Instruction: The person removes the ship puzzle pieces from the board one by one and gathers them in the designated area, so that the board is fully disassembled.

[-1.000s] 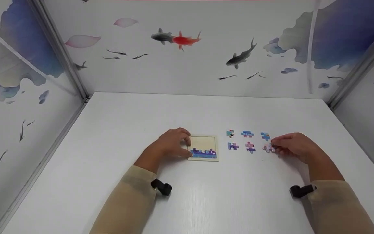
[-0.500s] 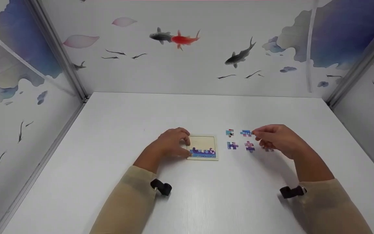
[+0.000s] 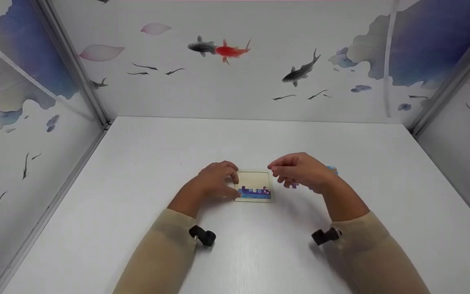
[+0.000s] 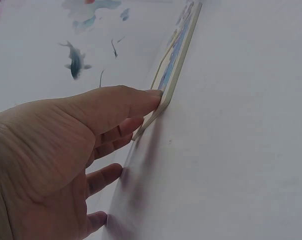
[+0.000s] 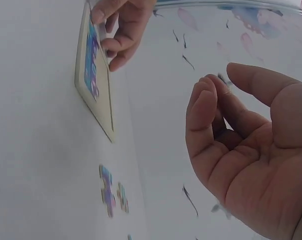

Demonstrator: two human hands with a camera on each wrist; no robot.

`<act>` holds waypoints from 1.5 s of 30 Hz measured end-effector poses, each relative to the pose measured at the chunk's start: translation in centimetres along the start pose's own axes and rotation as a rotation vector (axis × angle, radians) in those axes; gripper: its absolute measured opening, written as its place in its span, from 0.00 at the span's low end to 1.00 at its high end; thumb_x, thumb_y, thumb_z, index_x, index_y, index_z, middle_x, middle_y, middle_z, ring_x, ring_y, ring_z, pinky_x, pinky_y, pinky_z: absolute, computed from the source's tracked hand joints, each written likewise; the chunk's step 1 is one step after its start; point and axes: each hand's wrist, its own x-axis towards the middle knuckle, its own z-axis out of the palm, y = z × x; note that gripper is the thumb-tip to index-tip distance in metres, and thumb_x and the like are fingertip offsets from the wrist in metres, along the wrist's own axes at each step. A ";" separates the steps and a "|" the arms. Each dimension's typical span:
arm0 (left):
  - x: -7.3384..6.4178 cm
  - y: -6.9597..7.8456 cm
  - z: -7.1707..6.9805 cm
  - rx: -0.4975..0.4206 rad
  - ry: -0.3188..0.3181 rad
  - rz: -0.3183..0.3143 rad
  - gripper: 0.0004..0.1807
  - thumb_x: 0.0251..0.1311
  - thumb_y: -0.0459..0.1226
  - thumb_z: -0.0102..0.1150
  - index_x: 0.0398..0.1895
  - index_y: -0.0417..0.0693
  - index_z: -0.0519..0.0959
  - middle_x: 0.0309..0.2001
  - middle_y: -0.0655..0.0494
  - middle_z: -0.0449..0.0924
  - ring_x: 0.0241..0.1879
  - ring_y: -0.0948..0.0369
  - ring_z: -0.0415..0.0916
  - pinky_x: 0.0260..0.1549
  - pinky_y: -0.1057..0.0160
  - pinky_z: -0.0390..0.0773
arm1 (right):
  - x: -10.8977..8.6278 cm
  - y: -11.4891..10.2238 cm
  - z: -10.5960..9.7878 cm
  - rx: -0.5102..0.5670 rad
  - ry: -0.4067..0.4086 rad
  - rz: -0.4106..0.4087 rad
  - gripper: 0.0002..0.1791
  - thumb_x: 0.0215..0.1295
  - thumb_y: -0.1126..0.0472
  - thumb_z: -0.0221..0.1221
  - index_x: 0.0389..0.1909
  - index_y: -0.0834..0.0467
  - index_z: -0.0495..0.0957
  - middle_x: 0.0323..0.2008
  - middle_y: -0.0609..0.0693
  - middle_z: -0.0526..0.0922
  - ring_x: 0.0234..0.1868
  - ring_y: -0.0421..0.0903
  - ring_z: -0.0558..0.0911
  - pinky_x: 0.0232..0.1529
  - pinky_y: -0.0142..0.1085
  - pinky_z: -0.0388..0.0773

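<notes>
A square wooden puzzle tray (image 3: 253, 179) lies on the table, its near part filled with blue and purple pieces. My left hand (image 3: 218, 179) holds the tray's left side, with the thumb (image 4: 141, 102) on the frame near a corner. Over the tray's far right corner hovers my right hand (image 3: 300, 169). Its fingers are loosely bent, and the right wrist view shows a gap between thumb (image 5: 256, 82) and fingertips, with no puzzle piece seen there. Beneath that hand, a purple puzzle piece (image 5: 107, 190) and a multicoloured puzzle piece (image 5: 122, 197) lie on the table.
A blue puzzle piece (image 3: 333, 170) shows just behind the right wrist; the hand hides most other loose pieces. The white table (image 3: 235, 253) meets a back wall (image 3: 251, 90) printed with fish, with side walls at left and right.
My right hand has moved left from the rightmost loose pieces, across them, to the tray's far right corner. My left hand stays on the tray.
</notes>
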 end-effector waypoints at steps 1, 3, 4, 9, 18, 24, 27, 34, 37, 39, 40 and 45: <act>0.0 0.0 0.0 -0.001 0.000 -0.001 0.15 0.59 0.51 0.76 0.44 0.60 0.85 0.76 0.62 0.72 0.81 0.47 0.61 0.82 0.39 0.59 | 0.3 -0.3 0.5 -0.001 -0.013 -0.006 0.20 0.76 0.47 0.65 0.61 0.52 0.86 0.57 0.62 0.86 0.51 0.58 0.87 0.54 0.43 0.87; 0.0 0.2 -0.1 0.003 0.001 -0.004 0.14 0.58 0.51 0.75 0.44 0.60 0.85 0.75 0.62 0.73 0.80 0.48 0.62 0.81 0.40 0.60 | 0.9 -0.7 1.2 0.011 -0.041 -0.031 0.19 0.76 0.49 0.65 0.61 0.53 0.86 0.56 0.62 0.87 0.51 0.57 0.87 0.53 0.41 0.87; 0.0 0.2 -0.2 0.003 0.002 -0.007 0.14 0.58 0.50 0.75 0.44 0.60 0.85 0.75 0.62 0.73 0.80 0.48 0.63 0.81 0.41 0.61 | 1.2 -0.9 1.5 0.019 -0.053 -0.042 0.19 0.76 0.49 0.65 0.60 0.53 0.86 0.56 0.63 0.87 0.50 0.55 0.87 0.52 0.39 0.87; -0.1 0.5 -0.4 0.003 0.001 -0.008 0.15 0.58 0.49 0.74 0.46 0.59 0.86 0.74 0.61 0.74 0.78 0.49 0.65 0.81 0.43 0.63 | 2.4 -1.7 2.8 0.067 -0.100 -0.089 0.16 0.76 0.52 0.66 0.58 0.53 0.87 0.56 0.64 0.86 0.46 0.50 0.86 0.49 0.36 0.88; -0.1 0.2 -0.4 0.006 -0.002 -0.010 0.14 0.59 0.50 0.74 0.46 0.60 0.84 0.75 0.63 0.73 0.79 0.50 0.65 0.80 0.43 0.64 | 3.9 -2.0 4.4 0.081 -0.131 -0.079 0.20 0.75 0.52 0.66 0.61 0.57 0.85 0.56 0.62 0.86 0.46 0.49 0.86 0.50 0.36 0.87; -0.1 0.2 -0.4 0.005 -0.007 -0.013 0.14 0.60 0.50 0.74 0.46 0.60 0.85 0.75 0.62 0.72 0.79 0.50 0.63 0.81 0.42 0.63 | 4.6 -0.9 5.0 0.013 -0.098 -0.024 0.16 0.74 0.51 0.67 0.56 0.53 0.89 0.49 0.53 0.90 0.46 0.49 0.88 0.51 0.37 0.88; 0.0 0.2 -0.4 0.008 -0.008 0.000 0.13 0.60 0.50 0.74 0.45 0.59 0.85 0.75 0.61 0.73 0.79 0.48 0.63 0.81 0.42 0.62 | 5.0 -0.2 5.2 -0.002 -0.092 0.002 0.12 0.75 0.52 0.66 0.52 0.52 0.90 0.44 0.51 0.91 0.42 0.48 0.87 0.48 0.36 0.88; -0.2 0.3 -0.6 0.004 -0.006 0.024 0.13 0.60 0.49 0.73 0.45 0.59 0.85 0.75 0.61 0.72 0.80 0.46 0.63 0.80 0.41 0.62 | 5.6 0.9 5.5 -0.079 -0.124 0.012 0.09 0.74 0.53 0.67 0.48 0.50 0.91 0.41 0.49 0.92 0.37 0.44 0.85 0.41 0.33 0.84; -0.3 0.2 -0.6 0.003 -0.002 0.038 0.14 0.60 0.49 0.73 0.46 0.59 0.85 0.75 0.61 0.73 0.79 0.46 0.63 0.80 0.42 0.63 | 5.7 0.9 5.5 -0.108 -0.129 0.017 0.09 0.74 0.53 0.67 0.48 0.50 0.91 0.42 0.48 0.92 0.37 0.44 0.84 0.41 0.32 0.83; -0.3 0.2 -0.6 0.003 -0.004 0.040 0.14 0.59 0.49 0.73 0.46 0.58 0.86 0.75 0.61 0.72 0.79 0.47 0.63 0.80 0.43 0.63 | 5.7 0.9 5.6 -0.130 -0.133 0.023 0.09 0.75 0.53 0.66 0.49 0.49 0.91 0.44 0.48 0.92 0.38 0.44 0.84 0.43 0.32 0.83; -0.3 0.2 -0.6 0.005 -0.007 0.038 0.14 0.59 0.48 0.73 0.47 0.58 0.86 0.75 0.61 0.72 0.79 0.47 0.63 0.80 0.43 0.63 | 5.7 0.9 5.7 -0.143 -0.134 0.025 0.09 0.75 0.53 0.66 0.49 0.49 0.91 0.44 0.47 0.92 0.39 0.44 0.84 0.44 0.32 0.83; -0.1 0.1 -0.5 0.015 -0.021 0.036 0.15 0.59 0.48 0.73 0.48 0.59 0.86 0.76 0.61 0.72 0.79 0.47 0.64 0.80 0.43 0.64 | 5.6 0.9 5.8 -0.212 -0.154 0.015 0.09 0.76 0.54 0.64 0.50 0.46 0.91 0.44 0.46 0.90 0.42 0.45 0.83 0.46 0.34 0.81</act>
